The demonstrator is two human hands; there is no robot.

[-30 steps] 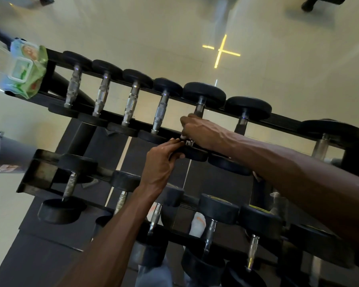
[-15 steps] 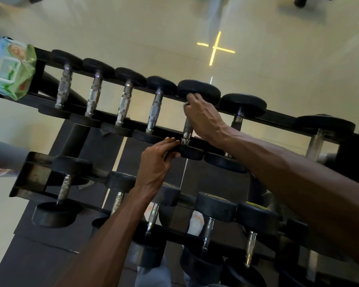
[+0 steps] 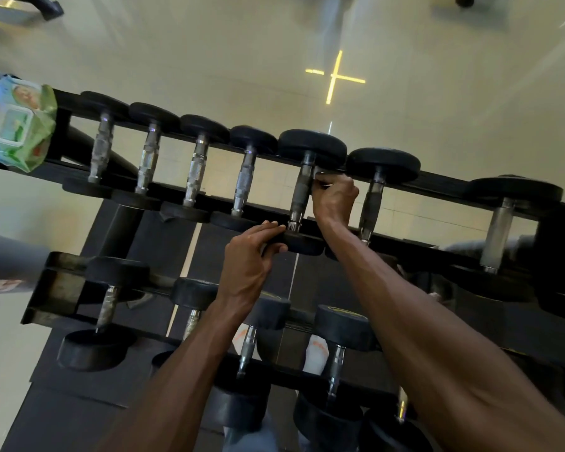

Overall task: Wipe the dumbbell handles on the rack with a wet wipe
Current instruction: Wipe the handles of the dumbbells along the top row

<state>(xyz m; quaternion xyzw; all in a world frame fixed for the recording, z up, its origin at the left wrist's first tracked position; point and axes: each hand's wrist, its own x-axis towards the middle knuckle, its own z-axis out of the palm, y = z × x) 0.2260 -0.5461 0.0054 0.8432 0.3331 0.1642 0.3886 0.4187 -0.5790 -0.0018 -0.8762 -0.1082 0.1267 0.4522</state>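
1. Nearest the camera, two bare forearms reach up from the bottom edge toward a black dumbbell rack [image 3: 444, 184], and two white socks [image 3: 317, 353] show between the lower rails.
2. The lower shelf [image 3: 40, 288] carries a row of dumbbells with black round ends and short metal handles; its left end is scuffed and worn.
3. The left hand [image 3: 248, 265] grips the near end of the fifth dumbbell [image 3: 312, 148] on the upper shelf, fingers laid over the top of that black end and thumb tucked underneath.
4. The right hand [image 3: 335, 199] sits just right of that dumbbell's metal handle [image 3: 302, 194], fingers curled and bunched against its upper part. A pale sliver shows at the fingertips; whether that is the wet wipe cannot be told, as the hand hides it.
5. The handle runs from the near black end up to the far one, tilted slightly and resting across both rails of the upper shelf.
6. Four smaller dumbbells lie side by side to its left, and a larger one [image 3: 382, 164] lies just to its right, with another well apart at the far right.
7. A green and white pack of wipes [image 3: 20, 125] rests on the far left end of the upper shelf.
8. Beyond the rack lies a glossy pale floor [image 3: 209, 44] with a bright yellow cross [image 3: 335, 76] on it.
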